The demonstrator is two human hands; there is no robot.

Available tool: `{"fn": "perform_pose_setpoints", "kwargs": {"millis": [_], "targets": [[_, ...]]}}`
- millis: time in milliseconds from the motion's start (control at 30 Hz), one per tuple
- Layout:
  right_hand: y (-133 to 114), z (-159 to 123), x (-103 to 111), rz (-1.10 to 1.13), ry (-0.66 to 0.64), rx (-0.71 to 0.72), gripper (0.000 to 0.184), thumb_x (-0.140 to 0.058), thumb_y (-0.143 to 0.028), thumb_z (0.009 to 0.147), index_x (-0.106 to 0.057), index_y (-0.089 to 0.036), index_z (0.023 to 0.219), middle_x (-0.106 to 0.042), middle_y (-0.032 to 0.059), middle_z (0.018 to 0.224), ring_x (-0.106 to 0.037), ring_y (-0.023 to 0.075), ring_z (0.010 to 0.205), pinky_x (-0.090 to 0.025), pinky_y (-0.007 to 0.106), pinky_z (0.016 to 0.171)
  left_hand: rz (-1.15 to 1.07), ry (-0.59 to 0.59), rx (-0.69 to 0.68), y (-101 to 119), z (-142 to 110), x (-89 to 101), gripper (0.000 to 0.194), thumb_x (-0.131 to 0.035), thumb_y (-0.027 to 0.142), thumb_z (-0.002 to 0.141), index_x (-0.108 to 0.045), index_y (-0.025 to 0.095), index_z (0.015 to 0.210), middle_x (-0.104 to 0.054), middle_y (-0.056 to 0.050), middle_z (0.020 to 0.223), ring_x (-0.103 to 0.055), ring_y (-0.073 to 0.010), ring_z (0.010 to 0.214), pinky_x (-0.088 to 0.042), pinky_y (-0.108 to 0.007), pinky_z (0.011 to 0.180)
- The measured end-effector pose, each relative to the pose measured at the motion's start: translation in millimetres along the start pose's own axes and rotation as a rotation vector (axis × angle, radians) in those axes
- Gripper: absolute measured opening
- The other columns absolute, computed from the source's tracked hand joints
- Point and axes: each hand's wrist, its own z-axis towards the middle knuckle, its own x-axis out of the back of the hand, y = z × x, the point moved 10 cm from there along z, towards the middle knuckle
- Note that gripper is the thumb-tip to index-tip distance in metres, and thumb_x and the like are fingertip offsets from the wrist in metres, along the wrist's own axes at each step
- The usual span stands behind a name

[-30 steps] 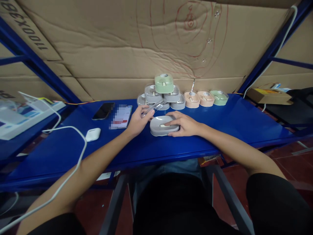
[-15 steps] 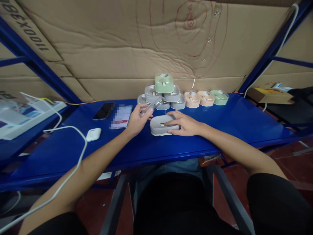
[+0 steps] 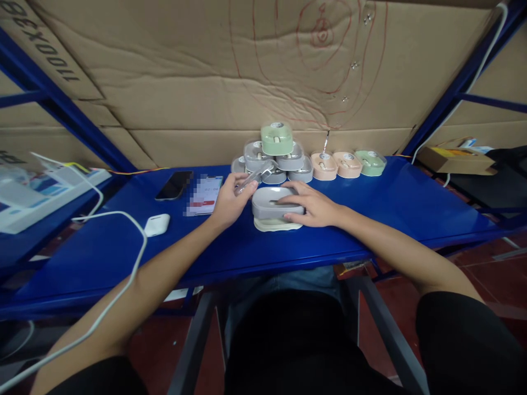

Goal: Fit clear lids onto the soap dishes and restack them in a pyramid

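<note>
Two bare hands work over the table (image 3: 230, 252) in the head view. The left hand (image 3: 229, 204) is clamped on the clear lid (image 3: 259, 173): thumb on the near side, index finger on the far side, with the lid between them. The lid is tilted, its free end directed up and to the right, in front of the gray boxes (image 3: 258, 157); contact with these boxes cannot be determined. The right hand (image 3: 316, 207) grips the gray tray (image 3: 265, 209) at its right end. Its fingers are spread: the thumb bears on the near wall, one finger extends into the hollow, and another lies along the far rim. The remaining fingers are partly hidden. The tray is located between the hands, above the cream base (image 3: 276, 225), whose front edge is exposed; contact at the rear of the base cannot be determined. The gray boxes form a stack behind the tray, with one green box (image 3: 277, 141) on top. Two peach boxes (image 3: 324, 167) and a second green unit (image 3: 370, 165) stand in a row to the right. Two phones (image 3: 174, 186) and a white case (image 3: 157, 225) lie left of the left hand.
</note>
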Motion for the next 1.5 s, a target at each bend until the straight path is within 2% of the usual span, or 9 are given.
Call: {"fn": "perform_pose_setpoints", "kwargs": {"millis": [100,267,367,533,800,933,1167,1333,1500], "targets": [[-0.4,0.3,11.2,-0.024,0.075,-0.009,0.049,-0.065,-0.061,0.104,-0.078,-0.024,0.134,-0.059,0.0189,0.155,-0.056,0.0395,0.148,-0.05,0.064,0.123,0.006,0.019,-0.003,1.7,-0.5,1.5,0.048,-0.082,0.057,0.089,-0.065,0.022,0.116,-0.075,-0.011,0.116,-0.077,-0.0266,0.105,-0.067,-0.041,0.085],[9.9,-2.5,31.3,-0.066,0.245,-0.082,0.042,-0.069,-0.059,0.1,-0.075,-0.026,0.125,-0.06,0.0172,0.153,-0.058,0.0417,0.143,-0.048,0.067,0.123,-0.075,0.028,-0.009,0.8,1.1,2.3,0.049,-0.083,0.056,0.089,-0.062,0.023,0.118,-0.075,-0.009,0.115,-0.079,-0.0215,0.089,-0.069,-0.036,0.075],[15.5,-4.2,37.0,-0.055,0.283,-0.108,0.039,-0.071,-0.058,0.098,-0.074,-0.026,0.12,-0.062,0.0162,0.149,-0.06,0.0417,0.138,-0.049,0.067,0.121,-0.098,0.036,-0.038,1.7,2.9,4.4,0.051,-0.084,0.058,0.089,-0.06,0.023,0.118,-0.074,-0.008,0.111,-0.079,-0.0207,0.085,-0.069,-0.037,0.075],[6.2,-2.5,25.0,-0.035,0.191,-0.043,0.037,-0.071,-0.058,0.097,-0.073,-0.026,0.116,-0.062,0.0162,0.151,-0.061,0.0398,0.14,-0.051,0.065,0.12,-0.083,0.045,-0.032,0.5,3.5,6.3,0.051,-0.082,0.059,0.091,-0.058,0.025,0.12,-0.074,-0.01,0.117,-0.081,-0.0239,0.093,-0.07,-0.038,0.078],[-7.8,-1.5,-5.4,-0.069,0.067,0.017,0.045,-0.068,-0.063,0.099,-0.074,-0.023,0.119,-0.061,0.0197,0.15,-0.061,0.0401,0.136,-0.053,0.064,0.118,-0.096,0.063,-0.023,-0.5,3.3,5.3,0.051,-0.083,0.058,0.091,-0.058,0.024,0.119,-0.074,-0.008,0.112,-0.082,-0.0218,0.09,-0.068,-0.034,0.074],[-8.9,-1.9,-9.5,-0.081,0.051,0.011,0.049,-0.068,-0.065,0.098,-0.07,-0.023,0.124,-0.062,0.0204,0.149,-0.061,0.0398,0.134,-0.056,0.063,0.115,-0.095,0.066,-0.023,0.1,2.9,5.5,0.047,-0.083,0.054,0.091,-0.059,0.024,0.119,-0.074,-0.007,0.11,-0.081,-0.0218,0.09,-0.068,-0.034,0.074],[-9.8,-3.5,-16.4,-0.093,0.002,0.012,0.064,-0.069,-0.059,0.098,-0.06,-0.021,0.149,-0.061,0.0217,0.148,-0.062,0.039,0.131,-0.056,0.062,0.115,-0.074,0.048,-0.05,2.2,2.3,3.8,0.047,-0.08,0.053,0.092,-0.058,0.023,0.121,-0.074,-0.008,0.109,-0.08,-0.0217,0.087,-0.068,-0.036,0.075],[-12.1,-5.1,-18.0,-0.149,-0.006,0.041,0.063,-0.066,-0.057,0.101,-0.063,-0.021,0.152,-0.058,0.0218,0.151,-0.06,0.0396,0.133,-0.055,0.063,0.115,0.056,0.031,-0.106,9.0,-0.6,3.4,0.05,-0.082,0.053,0.09,-0.061,0.023,0.124,-0.075,-0.01,0.117,-0.079,-0.024,0.094,-0.068,-0.04,0.081],[-15.1,-5.4,-17.9,-0.201,-0.012,0.07,0.064,-0.065,-0.058,0.101,-0.068,-0.017,0.15,-0.057,0.024,0.149,-0.061,0.04,0.13,-0.058,0.062,0.112,0.177,-0.058,-0.185,24.3,-7.6,-6.6,0.06,-0.085,0.054,0.084,-0.061,0.023,0.129,-0.074,-0.012,0.129,-0.079,-0.0264,0.098,-0.067,-0.045,0.088]]}}
